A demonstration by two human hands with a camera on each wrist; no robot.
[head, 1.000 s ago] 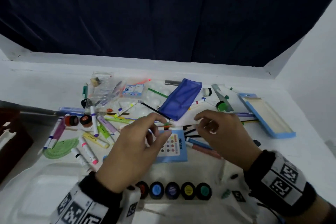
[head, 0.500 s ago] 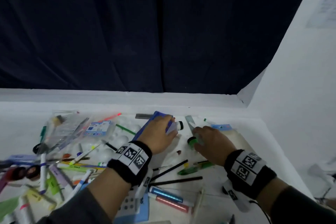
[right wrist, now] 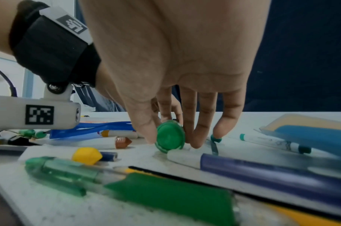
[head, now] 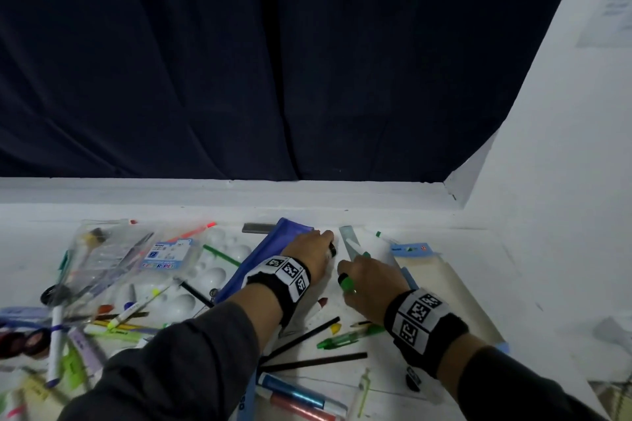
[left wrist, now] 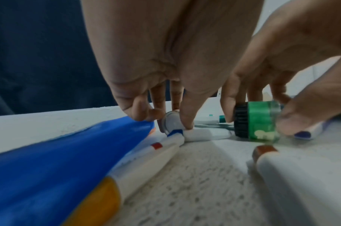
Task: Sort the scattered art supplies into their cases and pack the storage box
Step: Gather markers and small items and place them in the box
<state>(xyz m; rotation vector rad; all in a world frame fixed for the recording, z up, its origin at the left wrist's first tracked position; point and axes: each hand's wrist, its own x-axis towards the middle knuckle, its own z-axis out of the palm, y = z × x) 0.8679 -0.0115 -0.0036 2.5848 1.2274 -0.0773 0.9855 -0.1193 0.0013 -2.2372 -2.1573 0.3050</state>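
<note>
My left hand [head: 321,248] lies over the far end of the blue zip pouch [head: 266,260] and pinches a small white paint pot [left wrist: 170,122] lying on its side on the table; only the pot's black cap [head: 332,251] shows in the head view. Just right of it, my right hand [head: 354,280] grips a green paint pot [right wrist: 170,136] with a black cap, thumb on one side and fingers on the other. The same green paint pot [left wrist: 256,120] lies on its side, touching the table. Markers [left wrist: 161,146] lie beside the pouch [left wrist: 59,160].
A clear plastic case [head: 102,260] and a colour-pencil box [head: 167,251] lie at the left over a white palette [head: 212,273]. An open blue-edged case [head: 441,284] lies right of my hands. A green pen [head: 349,338], black pencils [head: 307,335] and markers are scattered nearer me. A white wall rises at the right.
Both hands have reached from the near middle of the table to its far side. The left has settled on the white pot, the right on the green pot.
</note>
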